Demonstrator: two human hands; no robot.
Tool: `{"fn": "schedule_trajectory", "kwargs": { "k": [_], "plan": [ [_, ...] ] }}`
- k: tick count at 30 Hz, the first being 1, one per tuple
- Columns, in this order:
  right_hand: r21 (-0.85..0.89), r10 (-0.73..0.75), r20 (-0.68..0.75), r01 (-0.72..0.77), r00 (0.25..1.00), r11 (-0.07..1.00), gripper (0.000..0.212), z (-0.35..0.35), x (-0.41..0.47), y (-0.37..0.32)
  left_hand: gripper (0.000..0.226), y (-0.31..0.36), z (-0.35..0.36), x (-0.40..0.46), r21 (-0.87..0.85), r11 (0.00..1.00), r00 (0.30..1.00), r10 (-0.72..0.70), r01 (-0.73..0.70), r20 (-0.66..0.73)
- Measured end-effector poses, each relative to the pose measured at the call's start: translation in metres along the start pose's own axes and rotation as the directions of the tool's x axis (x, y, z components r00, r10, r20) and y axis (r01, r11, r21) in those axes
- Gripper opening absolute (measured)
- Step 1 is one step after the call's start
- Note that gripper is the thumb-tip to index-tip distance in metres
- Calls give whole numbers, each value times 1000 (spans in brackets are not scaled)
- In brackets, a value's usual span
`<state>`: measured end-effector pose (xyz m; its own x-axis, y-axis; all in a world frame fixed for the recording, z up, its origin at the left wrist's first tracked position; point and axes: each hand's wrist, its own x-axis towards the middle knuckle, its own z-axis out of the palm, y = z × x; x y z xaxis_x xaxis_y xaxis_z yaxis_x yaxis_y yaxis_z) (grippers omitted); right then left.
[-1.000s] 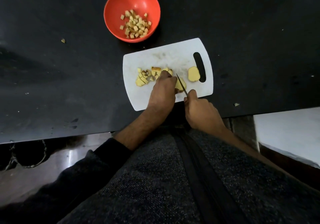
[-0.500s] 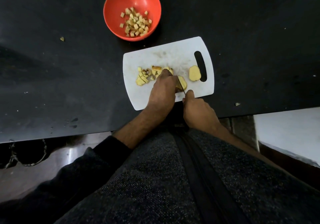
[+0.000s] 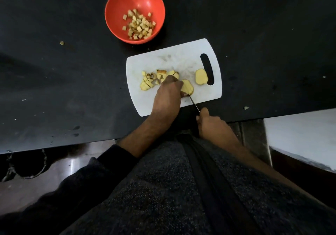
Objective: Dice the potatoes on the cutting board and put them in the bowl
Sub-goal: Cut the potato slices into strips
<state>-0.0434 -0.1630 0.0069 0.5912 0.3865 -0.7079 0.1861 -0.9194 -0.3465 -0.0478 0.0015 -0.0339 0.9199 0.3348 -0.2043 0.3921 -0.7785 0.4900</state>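
Two hands are seen at the near edge of a white cutting board (image 3: 169, 60). The left hand (image 3: 168, 96) is laid on the board w/ fingers curled down, and a potato slice (image 3: 187, 87) is pinned under its fingertips. The right hand (image 3: 211, 124) is closed round the handle of a knife (image 3: 194, 104); the handle itself is hidden in the fist. The thin blade is pointed up-left, and its tip is met by the near edge of the held slice, approx. at the thumb of the left hand. A pile of cut potato pieces (image 3: 151, 80) is spread on the board just left of the left hand. One more round slice (image 3: 201, 76) is placed apart, beside the board's handle slot. A red bowl (image 3: 116, 4) w/ potato cubes (image 3: 139, 25) inside is set beyond the board, to the upper left, on a dark countertop (image 3: 263, 35).
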Motion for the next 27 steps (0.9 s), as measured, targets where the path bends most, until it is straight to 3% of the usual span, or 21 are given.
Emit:
{"fn": "schedule_trajectory", "kwargs": {
  "k": [7,14,27],
  "plan": [
    [-17,-152,-208,152,966,988,17,-12,2,-10,13,0,-2,-5,-25,1000,1000,12,-12,-15],
    [-52,-181,-166,174,969,983,11,-3,17,-23,17,-5,-6,-3,-106,994,1000,16,-17,-16],
    [-92,-122,-171,107,978,990,14,6,26,-28,20,-7,-4,0,-49,998,999,33,-33,4]
  ]
}}
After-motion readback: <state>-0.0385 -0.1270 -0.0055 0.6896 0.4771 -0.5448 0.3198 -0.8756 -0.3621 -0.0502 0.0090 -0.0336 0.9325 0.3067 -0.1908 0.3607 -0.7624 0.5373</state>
